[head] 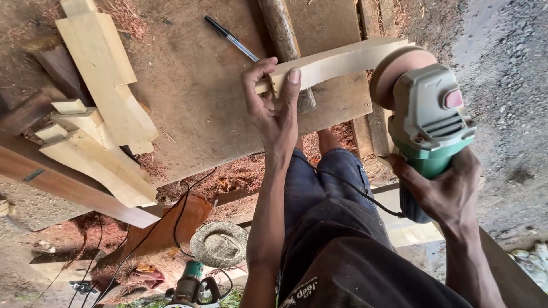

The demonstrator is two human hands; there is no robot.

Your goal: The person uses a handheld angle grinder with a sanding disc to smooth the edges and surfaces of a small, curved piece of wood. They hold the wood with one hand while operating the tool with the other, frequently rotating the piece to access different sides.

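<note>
My left hand [275, 108] grips one end of a pale curved wooden piece [342, 60], pressing it against the brown plywood bench top [194, 85]. My right hand [442, 191] holds a green and grey angle grinder [428, 122] by its body. Its round sanding disc [394, 71] touches the far end of the curved piece. A black power cord [354, 191] runs from the grinder across my dark trousers.
A blue pen [231, 38] and a round wooden handle [285, 45] lie on the bench. Several pale cut wooden pieces [103, 108] are stacked at left. Below lie sawdust, a woven hat [220, 242] and another green power tool [191, 285].
</note>
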